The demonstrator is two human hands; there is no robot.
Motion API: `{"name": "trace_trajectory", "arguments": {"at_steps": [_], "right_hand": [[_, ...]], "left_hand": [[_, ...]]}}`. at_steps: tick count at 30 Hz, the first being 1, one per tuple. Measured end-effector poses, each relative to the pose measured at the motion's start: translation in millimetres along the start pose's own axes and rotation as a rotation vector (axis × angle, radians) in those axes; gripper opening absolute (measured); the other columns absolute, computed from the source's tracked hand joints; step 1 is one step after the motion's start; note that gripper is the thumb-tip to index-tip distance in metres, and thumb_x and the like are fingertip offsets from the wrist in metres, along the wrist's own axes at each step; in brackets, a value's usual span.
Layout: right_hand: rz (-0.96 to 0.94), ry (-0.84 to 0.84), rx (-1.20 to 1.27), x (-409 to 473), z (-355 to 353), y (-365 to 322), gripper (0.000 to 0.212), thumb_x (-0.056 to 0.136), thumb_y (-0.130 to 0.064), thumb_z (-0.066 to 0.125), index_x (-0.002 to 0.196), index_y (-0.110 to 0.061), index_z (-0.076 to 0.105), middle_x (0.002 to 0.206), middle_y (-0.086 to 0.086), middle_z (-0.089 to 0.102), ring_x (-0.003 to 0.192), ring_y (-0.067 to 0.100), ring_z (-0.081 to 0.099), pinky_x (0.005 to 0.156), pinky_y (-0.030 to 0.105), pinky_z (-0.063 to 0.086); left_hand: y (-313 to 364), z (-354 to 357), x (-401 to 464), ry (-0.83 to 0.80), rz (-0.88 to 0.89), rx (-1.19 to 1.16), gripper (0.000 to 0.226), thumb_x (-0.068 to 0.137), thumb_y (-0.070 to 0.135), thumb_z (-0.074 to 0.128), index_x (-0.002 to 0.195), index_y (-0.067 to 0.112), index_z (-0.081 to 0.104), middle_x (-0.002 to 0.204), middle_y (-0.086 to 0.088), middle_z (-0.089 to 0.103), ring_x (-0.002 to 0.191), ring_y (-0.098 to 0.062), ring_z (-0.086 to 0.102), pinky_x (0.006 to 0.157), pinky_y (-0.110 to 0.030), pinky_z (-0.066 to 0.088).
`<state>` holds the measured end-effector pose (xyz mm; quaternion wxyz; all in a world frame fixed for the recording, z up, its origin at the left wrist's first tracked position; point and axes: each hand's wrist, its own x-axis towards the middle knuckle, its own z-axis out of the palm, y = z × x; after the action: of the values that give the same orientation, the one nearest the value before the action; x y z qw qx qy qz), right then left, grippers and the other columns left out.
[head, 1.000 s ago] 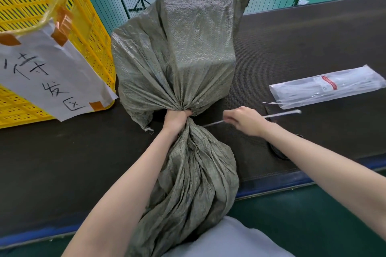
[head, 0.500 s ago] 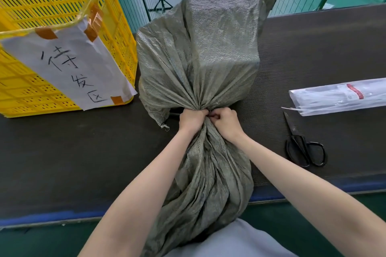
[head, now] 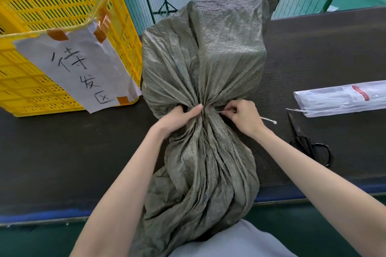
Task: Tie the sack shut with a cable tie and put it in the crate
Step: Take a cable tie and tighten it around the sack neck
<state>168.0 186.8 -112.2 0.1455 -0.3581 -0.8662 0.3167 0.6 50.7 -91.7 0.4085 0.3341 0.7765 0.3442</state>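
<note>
A grey-green woven sack [head: 208, 48] lies on the dark table [head: 52, 152], its bunched neck pointing toward me and its loose mouth hanging over the front edge. My left hand [head: 177, 118] squeezes the gathered neck from the left. My right hand [head: 243, 118] pinches a white cable tie [head: 268, 120] at the right side of the neck; the tie's free end sticks out past my wrist. How far the tie runs around the neck is hidden. A yellow slotted crate [head: 62, 2] with a taped paper label stands at the far left.
Black scissors [head: 309, 142] lie on the table to the right of my right arm. Behind them is a clear plastic pack of cable ties [head: 342, 98]. A wire fence runs behind the table. The table's blue front edge is close to my body.
One second ago my right hand held the tie out to the right of the sack. It has come in against the neck beside my left hand and now pinches the tie there.
</note>
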Motion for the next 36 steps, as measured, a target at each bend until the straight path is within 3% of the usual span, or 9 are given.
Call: {"name": "trace_trajectory", "arguments": {"at_steps": [3,6,10,18,24,27,30,33,36], "right_hand": [[0.009,0.004,-0.06,-1,1,-9,0.019,0.082,-0.03,0.07,0.079,-0.012,0.068,0.072,0.006,0.059,0.082,0.035,0.06,0.068,0.036,0.045],[0.019,-0.003,-0.194,-1,2,-22,0.02,0.086,-0.029,0.064,0.089,-0.01,0.066,0.094,0.017,0.065,0.094,0.039,0.059,0.074,0.041,0.045],[0.035,-0.03,-0.301,1,9,-37,0.022,0.09,-0.026,0.055,0.099,-0.007,0.062,0.106,0.024,0.062,0.1,0.044,0.058,0.075,0.043,0.044],[0.032,-0.047,-0.376,3,-9,-42,0.019,0.088,-0.023,0.058,0.097,-0.008,0.064,0.109,0.023,0.061,0.101,0.043,0.057,0.079,0.042,0.044],[0.076,0.006,-0.467,5,-30,-40,0.017,0.085,-0.017,0.056,0.096,-0.01,0.066,0.107,0.021,0.063,0.101,0.042,0.057,0.087,0.043,0.04],[0.167,-0.005,-0.218,6,-31,-34,0.017,0.08,-0.01,0.054,0.087,-0.016,0.069,0.101,0.021,0.063,0.095,0.042,0.058,0.085,0.042,0.05],[0.24,0.003,0.224,7,-32,-33,0.015,0.077,-0.002,0.063,0.071,-0.016,0.066,0.071,0.01,0.067,0.059,0.018,0.064,0.056,0.023,0.054],[0.259,0.033,0.566,5,-32,-38,0.016,0.077,0.003,0.067,0.069,-0.01,0.065,0.064,0.01,0.065,0.047,0.01,0.058,0.047,0.018,0.048],[0.216,0.073,0.754,3,-30,-43,0.013,0.081,0.002,0.065,0.073,-0.008,0.066,0.068,0.012,0.065,0.051,0.011,0.059,0.051,0.019,0.051]], "left_hand": [[-1,-20,-9,0.031,-0.044,-0.026,0.056,0.095,0.049,0.046,0.134,0.009,0.052,0.124,0.001,0.057,0.121,-0.011,0.052,0.102,-0.027,0.039],[-6,-40,-10,0.094,-0.01,0.097,0.022,0.099,0.026,0.049,0.103,0.013,0.066,0.097,-0.005,0.061,0.087,-0.014,0.057,0.071,-0.024,0.044],[-22,-52,-3,0.344,-0.065,0.193,0.011,0.091,0.018,0.062,0.086,0.014,0.071,0.097,-0.014,0.069,0.092,-0.024,0.059,0.073,-0.026,0.038],[-36,-66,-16,0.545,-0.165,-0.192,0.019,0.074,0.023,0.081,0.069,0.011,0.067,0.085,-0.003,0.067,0.092,-0.016,0.058,0.078,-0.028,0.039],[-35,-73,-15,0.676,-0.149,-0.367,0.027,0.067,0.018,0.085,0.063,0.014,0.059,0.071,-0.005,0.066,0.077,-0.019,0.064,0.065,-0.024,0.048],[-27,-69,-15,0.743,-0.068,-0.416,0.03,0.069,0.005,0.082,0.08,0.009,0.054,0.078,-0.006,0.063,0.069,-0.018,0.065,0.052,-0.016,0.051],[-20,-69,-16,0.789,0.053,-0.53,0.056,0.069,-0.001,0.079,0.105,0.013,0.038,0.095,-0.009,0.058,0.07,-0.018,0.066,0.061,-0.021,0.057],[-15,-68,-15,0.762,0.153,-0.627,0.054,0.073,-0.005,0.076,0.101,0.017,0.035,0.088,-0.017,0.066,0.071,-0.024,0.069,0.071,-0.029,0.059],[-3,-61,-13,0.751,0.26,-0.611,0.033,0.081,-0.004,0.07,0.089,0.02,0.048,0.064,0.001,0.066,0.061,-0.014,0.068,0.067,-0.028,0.058]]}}
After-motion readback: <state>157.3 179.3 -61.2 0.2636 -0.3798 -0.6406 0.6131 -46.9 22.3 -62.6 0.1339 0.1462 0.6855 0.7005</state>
